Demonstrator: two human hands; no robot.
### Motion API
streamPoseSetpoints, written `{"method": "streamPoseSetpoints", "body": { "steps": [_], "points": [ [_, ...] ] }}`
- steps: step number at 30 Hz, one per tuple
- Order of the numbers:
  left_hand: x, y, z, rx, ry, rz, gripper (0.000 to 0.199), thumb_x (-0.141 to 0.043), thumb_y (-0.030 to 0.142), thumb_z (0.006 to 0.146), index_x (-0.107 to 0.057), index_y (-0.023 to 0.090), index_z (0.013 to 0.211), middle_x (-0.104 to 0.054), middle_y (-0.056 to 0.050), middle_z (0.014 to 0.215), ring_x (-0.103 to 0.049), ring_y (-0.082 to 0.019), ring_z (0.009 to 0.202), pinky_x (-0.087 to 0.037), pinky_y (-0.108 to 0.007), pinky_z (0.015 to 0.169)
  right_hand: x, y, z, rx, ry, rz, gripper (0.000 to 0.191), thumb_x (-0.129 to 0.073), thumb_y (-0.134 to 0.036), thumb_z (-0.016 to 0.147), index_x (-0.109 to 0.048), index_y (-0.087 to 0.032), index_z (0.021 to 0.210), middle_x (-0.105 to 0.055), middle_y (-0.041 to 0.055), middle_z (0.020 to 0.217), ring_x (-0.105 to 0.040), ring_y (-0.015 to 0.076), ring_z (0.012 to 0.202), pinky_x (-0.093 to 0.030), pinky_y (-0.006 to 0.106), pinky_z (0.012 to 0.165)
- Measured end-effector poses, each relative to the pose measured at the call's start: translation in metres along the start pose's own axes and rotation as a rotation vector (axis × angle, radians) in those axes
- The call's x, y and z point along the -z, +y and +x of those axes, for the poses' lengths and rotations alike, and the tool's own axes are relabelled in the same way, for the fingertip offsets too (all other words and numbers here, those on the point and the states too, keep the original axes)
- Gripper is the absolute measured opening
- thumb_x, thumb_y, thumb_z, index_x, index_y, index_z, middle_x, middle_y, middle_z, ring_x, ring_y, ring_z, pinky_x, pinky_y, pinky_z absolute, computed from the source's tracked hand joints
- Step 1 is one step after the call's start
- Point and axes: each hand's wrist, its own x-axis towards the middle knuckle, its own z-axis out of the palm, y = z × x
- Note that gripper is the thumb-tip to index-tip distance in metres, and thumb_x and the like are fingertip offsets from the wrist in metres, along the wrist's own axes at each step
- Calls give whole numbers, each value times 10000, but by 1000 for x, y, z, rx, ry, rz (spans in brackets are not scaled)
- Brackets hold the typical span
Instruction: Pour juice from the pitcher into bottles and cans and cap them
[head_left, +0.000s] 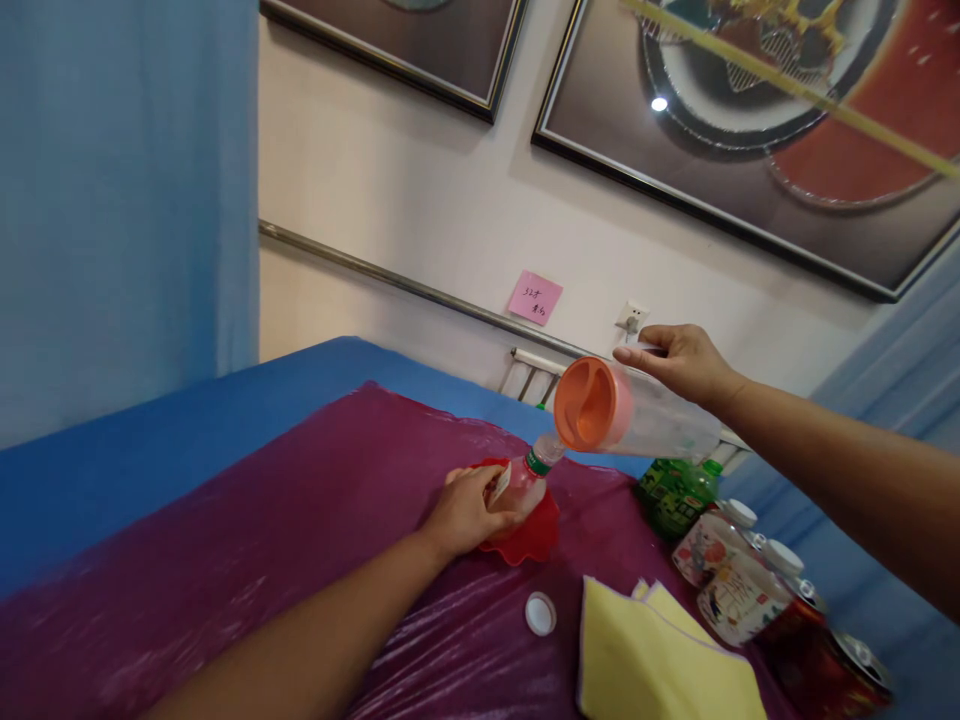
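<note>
My left hand (469, 508) is wrapped round a small clear plastic bottle (526, 486) with a green band at its neck. The bottle has no cap on and stands over a red scalloped dish (534, 535). My right hand (679, 368) grips the handle of a clear pitcher (664, 415) with an orange lid (589, 405). The pitcher is tipped on its side, its lid end just above the bottle's mouth. Whether liquid is flowing between them is hard to make out. A white bottle cap (540, 613) lies on the purple plastic sheet (300, 530) nearer to me.
Folded yellow cloths (660, 655) lie at the front right. Along the right edge stand a green bottle (679, 495), white-capped bottles (746, 597) and drink cans (844, 670). A blue surface (247, 410) shows beyond the sheet, with blue curtains (127, 200) on both sides.
</note>
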Motion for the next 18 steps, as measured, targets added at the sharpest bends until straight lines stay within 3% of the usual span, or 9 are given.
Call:
{"method": "streamPoseSetpoints", "body": {
  "steps": [18],
  "points": [
    [-1, -1, 0, 19, -8, 3, 493, -831, 467, 669, -692, 246, 1086, -762, -26, 1064, -665, -275, 983, -433, -359, 872, 4, -3, 2, 18, 6, -34, 692, -589, -834, 757, -279, -253, 546, -250, -49, 551, -242, 119, 539, -200, 313, 512]
  ]
}}
